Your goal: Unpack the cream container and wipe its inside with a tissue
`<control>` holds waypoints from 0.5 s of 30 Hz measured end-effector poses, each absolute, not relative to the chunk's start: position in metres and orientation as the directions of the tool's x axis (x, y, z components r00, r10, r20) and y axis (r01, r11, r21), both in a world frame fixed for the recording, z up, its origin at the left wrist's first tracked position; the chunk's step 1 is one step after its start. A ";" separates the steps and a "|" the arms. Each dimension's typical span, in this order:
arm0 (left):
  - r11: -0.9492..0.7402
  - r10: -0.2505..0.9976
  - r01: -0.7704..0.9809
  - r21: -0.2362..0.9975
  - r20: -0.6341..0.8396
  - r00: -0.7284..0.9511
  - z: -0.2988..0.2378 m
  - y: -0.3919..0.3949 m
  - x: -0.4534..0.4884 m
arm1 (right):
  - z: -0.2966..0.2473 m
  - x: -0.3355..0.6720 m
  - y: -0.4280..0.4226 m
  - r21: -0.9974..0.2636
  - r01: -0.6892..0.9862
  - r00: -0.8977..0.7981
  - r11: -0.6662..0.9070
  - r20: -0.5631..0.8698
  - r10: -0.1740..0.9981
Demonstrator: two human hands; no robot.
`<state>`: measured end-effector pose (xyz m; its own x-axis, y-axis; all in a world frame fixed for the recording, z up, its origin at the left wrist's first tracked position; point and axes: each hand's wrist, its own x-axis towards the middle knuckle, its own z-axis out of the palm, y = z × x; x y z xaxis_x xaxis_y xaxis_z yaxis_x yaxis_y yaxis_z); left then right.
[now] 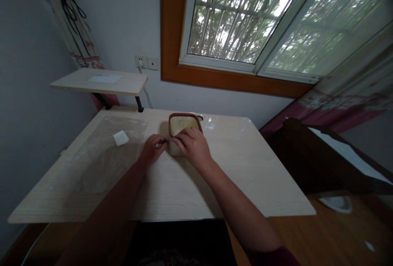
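Note:
A small squarish basket [185, 123] with a brown rim and a pale inside stands on the table before me. My right hand [195, 147] is closed at its near right side, fingers bent over the front rim and thumb pointing left. Beside the basket's near left corner, my left hand [151, 149] pinches something small and dark that I cannot make out. The two hands' fingertips are close together but apart. Part of the basket's front is hidden behind my right hand.
A clear plastic sheet [95, 159] lies on the table's left part, with a small white square [120, 138] on it. A raised shelf [101, 81] holding a paper stands at the back left. Dark furniture [303, 155] is to the right, below the window.

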<state>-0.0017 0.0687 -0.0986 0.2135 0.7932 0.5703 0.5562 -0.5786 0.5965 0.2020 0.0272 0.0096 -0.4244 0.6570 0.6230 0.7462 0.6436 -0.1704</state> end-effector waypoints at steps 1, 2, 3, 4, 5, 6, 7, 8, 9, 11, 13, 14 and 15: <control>-0.580 0.792 0.555 0.596 0.571 0.215 -0.098 0.069 -0.002 | 0.010 0.202 0.027 -0.169 0.744 -0.424 0.647 0.628 0.652; -0.583 0.791 0.553 0.595 0.573 0.217 -0.098 0.068 -0.002 | 0.010 0.202 0.027 -0.168 0.740 -0.423 0.651 0.637 0.645; -0.586 0.789 0.549 0.596 0.573 0.220 -0.098 0.068 -0.002 | 0.011 0.202 0.028 -0.169 0.736 -0.419 0.656 0.647 0.637; -0.588 0.788 0.547 0.596 0.574 0.222 -0.098 0.068 -0.002 | 0.011 0.202 0.028 -0.175 0.732 -0.412 0.659 0.657 0.632; -0.588 0.789 0.546 0.596 0.573 0.224 -0.098 0.068 -0.002 | 0.012 0.202 0.028 -0.184 0.727 -0.402 0.662 0.667 0.627; -0.588 0.789 0.547 0.596 0.572 0.225 -0.098 0.068 -0.002 | 0.013 0.203 0.028 -0.197 0.721 -0.390 0.665 0.677 0.624; -0.587 0.789 0.550 0.595 0.571 0.225 -0.098 0.068 -0.002 | 0.014 0.203 0.028 -0.214 0.713 -0.378 0.668 0.686 0.622; -0.586 0.790 0.552 0.594 0.570 0.225 -0.098 0.068 -0.002 | 0.016 0.204 0.028 -0.233 0.704 -0.364 0.671 0.692 0.623; -0.587 0.790 0.552 0.593 0.570 0.228 -0.098 0.068 -0.002 | 0.017 0.205 0.028 -0.255 0.694 -0.349 0.674 0.699 0.624; -0.590 0.788 0.550 0.592 0.572 0.230 -0.098 0.068 -0.001 | 0.021 0.206 0.028 -0.306 0.668 -0.313 0.678 0.711 0.629; -0.592 0.787 0.547 0.592 0.572 0.231 -0.098 0.067 -0.001 | 0.024 0.206 0.028 -0.362 0.639 -0.269 0.679 0.721 0.638; -0.591 0.787 0.547 0.593 0.572 0.231 -0.098 0.067 -0.001 | 0.026 0.207 0.028 -0.390 0.621 -0.246 0.680 0.727 0.641; -0.590 0.788 0.547 0.594 0.570 0.232 -0.097 0.067 -0.001 | 0.027 0.207 0.028 -0.416 0.599 -0.224 0.684 0.733 0.642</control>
